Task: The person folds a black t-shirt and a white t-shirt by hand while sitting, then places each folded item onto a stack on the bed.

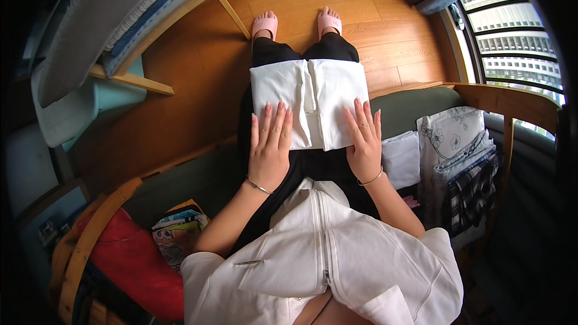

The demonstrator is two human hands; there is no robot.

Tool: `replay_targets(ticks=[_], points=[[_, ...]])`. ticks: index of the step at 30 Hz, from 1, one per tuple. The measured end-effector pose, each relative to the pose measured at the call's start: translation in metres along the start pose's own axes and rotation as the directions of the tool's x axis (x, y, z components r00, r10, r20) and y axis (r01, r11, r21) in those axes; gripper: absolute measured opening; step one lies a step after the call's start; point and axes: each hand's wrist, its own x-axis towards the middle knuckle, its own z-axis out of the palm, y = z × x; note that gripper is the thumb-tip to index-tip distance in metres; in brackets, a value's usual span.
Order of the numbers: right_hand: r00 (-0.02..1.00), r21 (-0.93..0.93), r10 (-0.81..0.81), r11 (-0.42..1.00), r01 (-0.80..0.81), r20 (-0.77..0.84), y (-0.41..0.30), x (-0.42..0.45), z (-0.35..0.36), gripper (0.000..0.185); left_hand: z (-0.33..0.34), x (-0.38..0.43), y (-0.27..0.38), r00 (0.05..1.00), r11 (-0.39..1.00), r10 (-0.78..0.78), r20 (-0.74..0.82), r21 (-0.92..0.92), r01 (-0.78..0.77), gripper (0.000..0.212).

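A folded white cloth garment [280,82] lies flat across my lap, its two side parts meeting near a middle gap. My left hand [270,144] rests palm down on its near left part, fingers pointing away from me. On the near right part lies my right hand [365,142], also flat, with its fingers a little apart. Neither hand grips the cloth. Each wrist wears a thin metal bangle. What is under the palms is hidden.
I sit on a dark green wooden-framed seat [180,189]. Folded clothes [469,180] lie at right, with a white folded cloth [400,160] nearer. At left are colourful folded clothes [180,228] and a red cushion [135,266]. A wooden-framed chair [153,31] holds more cloth.
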Motion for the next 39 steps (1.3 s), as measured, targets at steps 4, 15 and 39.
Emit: replay_targets(ticks=[4,15,39], points=[[0.992,0.033,-0.038,0.999,0.034,0.119,-0.015,0.026,-0.005,0.065,0.003,0.020,0.015,0.999,0.996,-0.044,-0.014,0.077,0.045,0.052],[0.968,0.001,-0.104,0.994,0.107,0.230,-0.019,0.016,0.002,0.063,0.015,0.012,-0.002,0.976,0.976,0.216,0.002,0.010,-0.216,0.047],[0.794,0.640,0.605,0.586,-0.498,0.064,0.031,0.014,0.010,0.048,0.013,0.057,0.009,0.995,0.981,-0.062,-0.073,-0.190,0.047,0.065]])
